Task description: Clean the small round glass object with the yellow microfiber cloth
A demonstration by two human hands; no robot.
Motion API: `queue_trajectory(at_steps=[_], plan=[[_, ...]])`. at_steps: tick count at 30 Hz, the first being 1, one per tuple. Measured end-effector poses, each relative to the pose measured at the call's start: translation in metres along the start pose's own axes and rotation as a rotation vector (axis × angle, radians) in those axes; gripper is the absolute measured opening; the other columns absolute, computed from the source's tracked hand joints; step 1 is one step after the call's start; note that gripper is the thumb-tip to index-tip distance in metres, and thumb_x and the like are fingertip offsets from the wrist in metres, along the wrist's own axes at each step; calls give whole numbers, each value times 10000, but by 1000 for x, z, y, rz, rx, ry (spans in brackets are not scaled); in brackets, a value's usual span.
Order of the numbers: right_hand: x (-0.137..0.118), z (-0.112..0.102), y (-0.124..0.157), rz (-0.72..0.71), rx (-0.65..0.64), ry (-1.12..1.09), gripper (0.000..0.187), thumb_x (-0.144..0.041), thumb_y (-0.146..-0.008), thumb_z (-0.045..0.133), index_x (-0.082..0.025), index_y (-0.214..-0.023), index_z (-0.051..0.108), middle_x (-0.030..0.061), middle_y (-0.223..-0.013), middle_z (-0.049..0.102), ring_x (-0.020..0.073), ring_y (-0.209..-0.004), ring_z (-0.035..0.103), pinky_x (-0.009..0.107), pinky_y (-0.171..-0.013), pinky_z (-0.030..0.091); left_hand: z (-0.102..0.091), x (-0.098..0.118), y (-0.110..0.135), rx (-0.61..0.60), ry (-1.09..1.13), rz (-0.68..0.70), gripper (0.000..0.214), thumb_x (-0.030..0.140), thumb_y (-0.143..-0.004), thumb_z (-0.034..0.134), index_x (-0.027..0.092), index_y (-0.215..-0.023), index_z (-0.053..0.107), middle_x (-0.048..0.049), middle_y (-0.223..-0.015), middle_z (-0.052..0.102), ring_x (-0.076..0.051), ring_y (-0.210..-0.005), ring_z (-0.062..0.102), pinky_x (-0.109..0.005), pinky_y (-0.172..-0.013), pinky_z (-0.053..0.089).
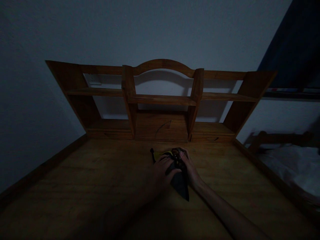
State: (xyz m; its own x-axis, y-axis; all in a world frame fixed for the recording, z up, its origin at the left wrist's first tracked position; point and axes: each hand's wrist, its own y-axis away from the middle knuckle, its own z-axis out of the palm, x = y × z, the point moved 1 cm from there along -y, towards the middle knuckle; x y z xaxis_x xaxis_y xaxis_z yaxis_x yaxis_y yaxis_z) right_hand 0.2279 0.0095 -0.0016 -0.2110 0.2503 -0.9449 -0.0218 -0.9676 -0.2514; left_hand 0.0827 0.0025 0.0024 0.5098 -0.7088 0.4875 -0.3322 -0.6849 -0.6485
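On the wooden desktop lies a dark grey and black cloth-like item (180,184), with a yellow patch near its far left side. One end tapers to a point toward me, and a small black knob (151,150) sticks out at the far left. My left hand (162,168) lies over its left side, thumb and fingers around the grey part. Against its right side, my right hand (188,165) grips a shiny brown, patterned part (178,156). Dim light and my fingers hide much of the item, and its exact kind cannot be made out.
The wooden desktop (100,180) has raised side edges. Along its back stands a wooden shelf unit (162,99) with drawers, against a pale wall (160,30). To the right are a dark curtain (295,50) and white bedding (295,166) beside a wooden frame.
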Motion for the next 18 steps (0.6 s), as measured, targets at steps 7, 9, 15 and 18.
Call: queue_trajectory(at_steps=[7,9,15,18], plan=[[-21,-1,8,-78,-96,177,457,-447,-858,595,-304,-1258,425,8,-1228,520,215,-1151,477,348,-1022,334,3,1,-1,-36,173,-165,184,299,-818,653,186,-956,612,-47,-1000,638,-201,-978,588,-366,-887,483],[-20,0,8,-71,-72,171,406,-458,-880,556,-301,-1238,444,7,-1204,542,216,-1134,490,353,-1016,336,2,4,-1,-27,147,-102,168,295,-824,648,184,-942,604,-46,-983,640,-204,-983,582,-369,-901,473],[-18,3,6,-100,-18,116,313,-454,-915,496,-283,-1178,500,10,-1168,570,214,-1124,499,344,-1003,339,-1,7,-2,-26,-50,58,301,360,-829,636,177,-1053,552,-76,-1048,621,-235,-1056,547,-398,-936,451],[-19,3,5,-123,26,85,289,-463,-925,467,-264,-1118,547,13,-1113,590,214,-1086,517,335,-973,362,-2,8,-3,-84,-116,126,265,324,-844,621,178,-1050,539,-70,-1041,622,-228,-1039,555,-402,-960,434]])
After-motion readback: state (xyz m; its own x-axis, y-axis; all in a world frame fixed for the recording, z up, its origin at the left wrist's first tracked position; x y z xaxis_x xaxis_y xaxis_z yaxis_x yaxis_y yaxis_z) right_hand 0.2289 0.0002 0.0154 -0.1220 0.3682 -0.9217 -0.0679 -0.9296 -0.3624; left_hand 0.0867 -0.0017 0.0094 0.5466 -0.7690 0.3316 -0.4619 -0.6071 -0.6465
